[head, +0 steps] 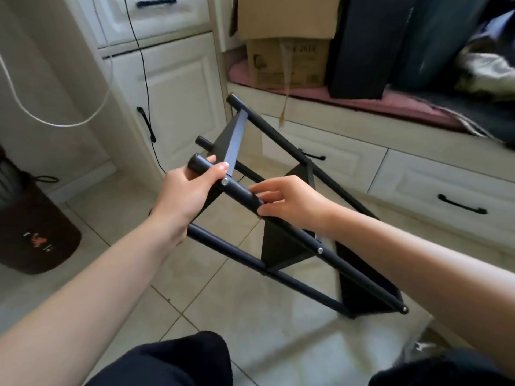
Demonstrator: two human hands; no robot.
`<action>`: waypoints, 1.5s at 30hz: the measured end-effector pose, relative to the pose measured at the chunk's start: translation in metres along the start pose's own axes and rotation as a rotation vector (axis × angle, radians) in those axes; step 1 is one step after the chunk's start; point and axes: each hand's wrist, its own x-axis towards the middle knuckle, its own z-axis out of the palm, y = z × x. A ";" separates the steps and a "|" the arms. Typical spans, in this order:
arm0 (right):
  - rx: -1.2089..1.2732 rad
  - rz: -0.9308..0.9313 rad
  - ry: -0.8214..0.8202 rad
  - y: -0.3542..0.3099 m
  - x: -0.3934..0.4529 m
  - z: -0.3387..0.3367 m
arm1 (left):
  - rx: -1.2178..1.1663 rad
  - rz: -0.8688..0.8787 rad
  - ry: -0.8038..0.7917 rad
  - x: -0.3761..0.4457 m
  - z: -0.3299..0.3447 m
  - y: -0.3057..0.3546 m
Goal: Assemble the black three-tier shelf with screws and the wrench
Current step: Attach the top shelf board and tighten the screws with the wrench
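My forearms are bare, with no sleeves reaching them and nothing on my wrists. My left hand (181,196) and right hand (292,203) wear no gloves or rings. Black trousers (178,360) cover both knees.

- Lower cardboard box (288,64), beyond the hands: blurred print, seemingly "2018" near its top edge.
- Dark bin (33,232), left of the hands: small orange mark, unreadable.

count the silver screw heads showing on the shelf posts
3: one screw head beside the left hand, one below the right hand, one at the post's end. Others may be hidden.
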 end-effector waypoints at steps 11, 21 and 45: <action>0.322 -0.123 0.270 -0.007 -0.085 -0.019 | 0.103 0.305 -0.096 -0.047 0.045 0.079; 0.534 -0.184 0.401 0.009 -0.126 -0.014 | 0.242 0.475 -0.259 -0.087 0.065 0.102; 0.586 -0.111 0.535 0.021 -0.127 0.008 | 0.329 0.689 -0.285 -0.106 0.080 0.079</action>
